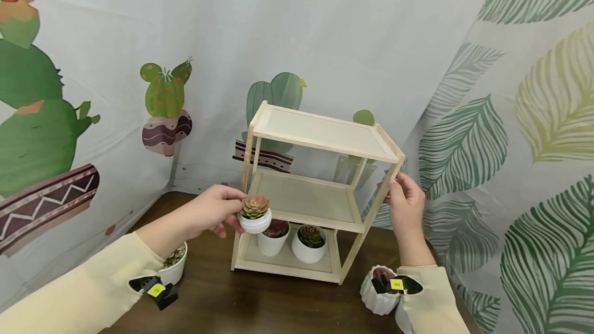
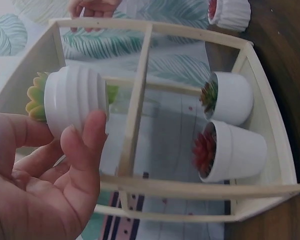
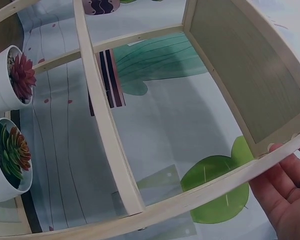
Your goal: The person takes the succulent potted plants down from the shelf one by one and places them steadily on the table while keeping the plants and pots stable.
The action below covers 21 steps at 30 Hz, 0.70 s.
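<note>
My left hand (image 1: pixel 210 211) pinches a small white ribbed pot (image 2: pixel 75 102) that holds a yellow-green, pink-tipped succulent (image 1: pixel 254 206). The pot is raised in front of the left side of a three-tier wooden shelf (image 1: pixel 306 195), near its middle tier. On the bottom tier stand two white pots, one with a red succulent (image 2: pixel 204 154) and one with a green-and-orange succulent (image 3: pixel 12 155). My right hand (image 1: pixel 407 210) grips the shelf's right front post below the top tier; its fingertips (image 3: pixel 275 148) show against the wood, while the thumb is hidden in the right wrist view.
A white pot (image 1: pixel 172 272) filled with pebble-like bits stands left of the shelf, partly behind the left forearm. To the right, a ribbed white pot (image 1: pixel 378 295) sits under the right wrist, with another white object partly hidden beside it. Printed curtains (image 1: pixel 325 30) hang behind the brown table (image 1: pixel 260 303).
</note>
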{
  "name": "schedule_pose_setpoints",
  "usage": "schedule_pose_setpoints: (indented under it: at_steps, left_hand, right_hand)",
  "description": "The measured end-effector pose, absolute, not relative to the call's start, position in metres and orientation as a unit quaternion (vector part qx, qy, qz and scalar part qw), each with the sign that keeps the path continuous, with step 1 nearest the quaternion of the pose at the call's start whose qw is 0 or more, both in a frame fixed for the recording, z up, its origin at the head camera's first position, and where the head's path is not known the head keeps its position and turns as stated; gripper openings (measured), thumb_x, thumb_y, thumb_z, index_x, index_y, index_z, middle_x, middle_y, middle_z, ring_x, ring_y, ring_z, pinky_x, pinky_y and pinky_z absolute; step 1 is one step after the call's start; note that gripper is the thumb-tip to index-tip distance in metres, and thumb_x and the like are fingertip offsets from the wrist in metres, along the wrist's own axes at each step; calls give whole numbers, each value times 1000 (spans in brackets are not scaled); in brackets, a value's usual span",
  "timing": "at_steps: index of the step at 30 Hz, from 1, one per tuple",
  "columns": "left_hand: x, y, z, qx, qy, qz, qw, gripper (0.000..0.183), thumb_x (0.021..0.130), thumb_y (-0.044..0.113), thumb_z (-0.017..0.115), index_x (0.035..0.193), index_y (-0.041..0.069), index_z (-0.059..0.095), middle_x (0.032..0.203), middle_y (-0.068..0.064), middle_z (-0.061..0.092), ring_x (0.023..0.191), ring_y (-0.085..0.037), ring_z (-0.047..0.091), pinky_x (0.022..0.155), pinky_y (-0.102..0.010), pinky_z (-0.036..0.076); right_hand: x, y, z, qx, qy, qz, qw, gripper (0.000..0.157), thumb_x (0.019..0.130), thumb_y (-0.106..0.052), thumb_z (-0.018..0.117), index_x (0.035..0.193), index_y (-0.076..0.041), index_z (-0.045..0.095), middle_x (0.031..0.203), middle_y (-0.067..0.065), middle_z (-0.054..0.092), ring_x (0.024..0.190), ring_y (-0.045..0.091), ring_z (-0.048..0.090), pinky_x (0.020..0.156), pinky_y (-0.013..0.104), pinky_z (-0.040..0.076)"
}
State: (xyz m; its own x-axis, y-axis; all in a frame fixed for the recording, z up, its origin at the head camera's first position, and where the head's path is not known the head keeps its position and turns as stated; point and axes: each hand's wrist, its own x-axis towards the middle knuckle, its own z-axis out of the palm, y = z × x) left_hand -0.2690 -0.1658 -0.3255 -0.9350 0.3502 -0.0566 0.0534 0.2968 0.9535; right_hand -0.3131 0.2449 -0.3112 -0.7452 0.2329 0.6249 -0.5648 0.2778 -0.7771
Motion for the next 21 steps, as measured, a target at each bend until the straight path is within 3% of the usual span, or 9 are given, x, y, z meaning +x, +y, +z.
schedule_pose_setpoints:
  at_steps: [10, 21]
  left_hand:
    - [-266, -199, -364, 92, 807, 578, 79, 45, 104, 16, 48, 144, -4, 54, 103, -13, 77, 75, -20, 75, 49, -30, 54]
    - [-253, -225, -409, 58, 807, 585, 52, 44, 106, 16, 48, 143, -7, 53, 108, -13, 76, 79, -21, 76, 49, -33, 55]
  right_hand:
    - [-315, 245, -313, 111, -721, 588, 349, 28, 105, -15, 52, 118, -1, 71, 86, 1, 74, 83, 10, 73, 69, 18, 60]
    - [-315, 243, -314, 113, -718, 595, 344, 29, 105, -15, 51, 120, 1, 71, 86, -4, 73, 82, 9, 72, 68, 18, 60]
